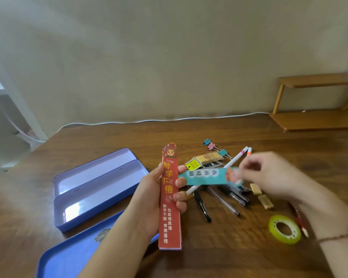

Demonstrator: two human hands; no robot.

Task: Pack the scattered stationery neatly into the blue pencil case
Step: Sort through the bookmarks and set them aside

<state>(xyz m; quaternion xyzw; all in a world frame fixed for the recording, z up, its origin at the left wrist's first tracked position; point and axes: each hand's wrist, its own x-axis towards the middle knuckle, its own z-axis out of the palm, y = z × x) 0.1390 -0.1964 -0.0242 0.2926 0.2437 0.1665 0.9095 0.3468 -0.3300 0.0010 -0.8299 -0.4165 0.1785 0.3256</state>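
Here, the left hand (149, 203) grips a red bookmark (169, 199) upright just right of the open blue pencil case (100, 189); the right hand (269, 175) pinches a teal bookmark (207, 176) beside it. Gathering step; next, judged, stacking both into the case.

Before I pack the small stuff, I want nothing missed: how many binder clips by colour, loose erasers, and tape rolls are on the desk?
Teal binder clips: 2
Pink binder clip: 1
Loose erasers: 2
Tape roll: 1
Total: 6
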